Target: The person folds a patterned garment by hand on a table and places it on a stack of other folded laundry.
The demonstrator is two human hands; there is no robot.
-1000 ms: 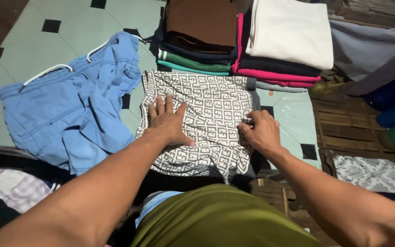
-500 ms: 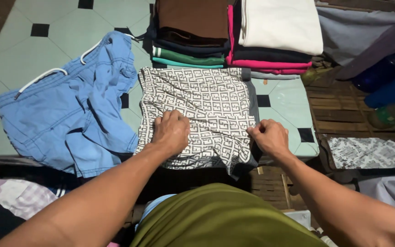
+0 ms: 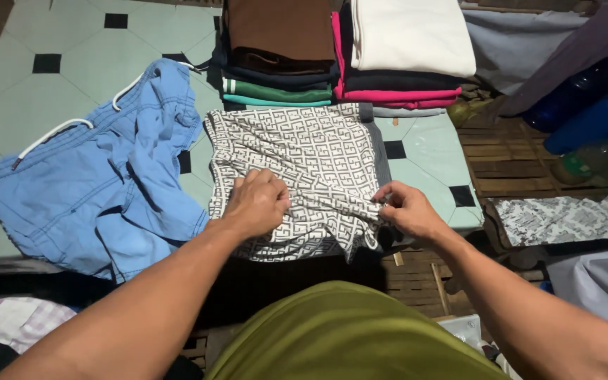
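A black-and-white patterned garment (image 3: 311,158) lies flat on the pale green tiled surface (image 3: 58,91) in front of me. My left hand (image 3: 258,203) is curled on its near left part, fingers bunching the fabric. My right hand (image 3: 404,209) pinches the garment's near right edge. Light blue drawstring shorts (image 3: 100,183) lie crumpled to the left of the patterned garment, touching it.
Two stacks of folded clothes stand behind the garment: a brown-topped stack (image 3: 279,49) and a white-topped stack (image 3: 406,49) with pink beneath. Blue plastic bottles (image 3: 592,116) lie at the right over wooden slats (image 3: 508,155). More fabric lies at bottom left (image 3: 8,327).
Both hands have slid toward me along the patterned garment and closed on its near part. The left hand went from flat to curled.
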